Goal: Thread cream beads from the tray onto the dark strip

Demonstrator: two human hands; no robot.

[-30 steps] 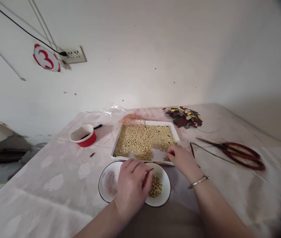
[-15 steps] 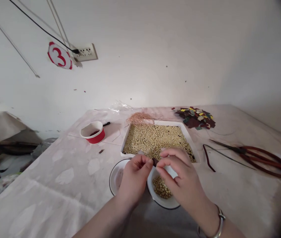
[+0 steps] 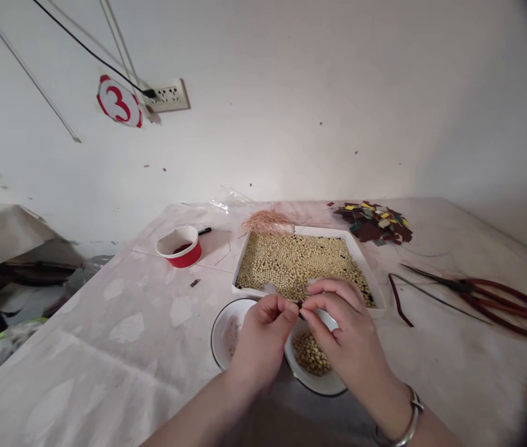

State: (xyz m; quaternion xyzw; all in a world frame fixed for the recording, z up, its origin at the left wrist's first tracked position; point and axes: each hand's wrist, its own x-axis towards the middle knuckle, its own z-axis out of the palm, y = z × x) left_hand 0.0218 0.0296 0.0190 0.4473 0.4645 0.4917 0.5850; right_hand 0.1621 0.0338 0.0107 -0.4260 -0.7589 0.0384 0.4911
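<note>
My left hand (image 3: 263,335) and my right hand (image 3: 344,338) meet fingertip to fingertip above two white bowls, pinching a small dark piece (image 3: 299,305) between them. The right bowl (image 3: 319,385) holds pale beans and lies partly under my right hand. The left bowl (image 3: 223,323) has only a pinkish smear inside and is half hidden by my left hand. Just beyond the hands sits a white rectangular tray (image 3: 244,261) filled with pale beans and a few dark specks. A silver bracelet (image 3: 407,428) circles my right wrist.
Large red-handled scissors (image 3: 491,295) lie at the right. A heap of coloured paper scraps (image 3: 375,221) sits behind the tray, and a bundle of thin copper-coloured strands (image 3: 267,220) at its far edge. A red paper cup (image 3: 180,246) stands at the left. The wall carries a socket (image 3: 167,95).
My right hand left the tray's near edge and came over the bowls to meet my left hand at the small dark piece. The view shifted left.
</note>
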